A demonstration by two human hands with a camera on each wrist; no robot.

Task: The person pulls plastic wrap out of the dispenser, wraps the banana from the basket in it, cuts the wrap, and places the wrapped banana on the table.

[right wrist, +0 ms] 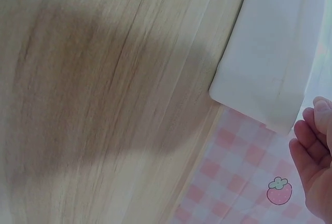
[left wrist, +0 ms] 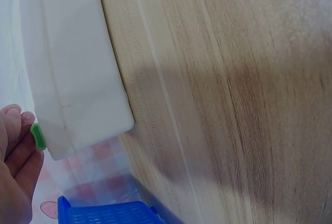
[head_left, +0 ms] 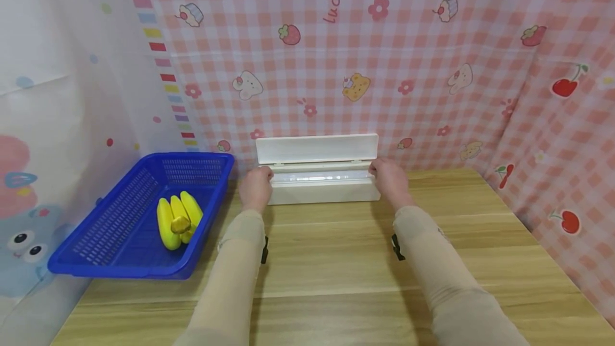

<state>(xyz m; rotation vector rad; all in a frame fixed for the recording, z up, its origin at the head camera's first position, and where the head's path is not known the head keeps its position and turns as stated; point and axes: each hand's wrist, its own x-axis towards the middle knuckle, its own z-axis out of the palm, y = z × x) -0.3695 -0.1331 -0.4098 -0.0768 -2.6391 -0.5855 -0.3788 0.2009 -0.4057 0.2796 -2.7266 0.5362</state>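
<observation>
A long white cling film dispenser stands at the back of the table with its hinged lid raised. Clear, shiny cling film stretches along its opening. At the left end, my left hand pinches the film's edge between thumb and fingers. A small green tab on the dispenser's end sits against those fingers in the left wrist view. My right hand pinches the film at the right end, its other fingers loosely bent beside the dispenser's corner. Its fingertips partly hide the film there.
A blue plastic basket stands on the left, holding several yellow bananas. The wood-grain table extends in front of the dispenser. A pink checked cloth hangs close behind it and along the right side.
</observation>
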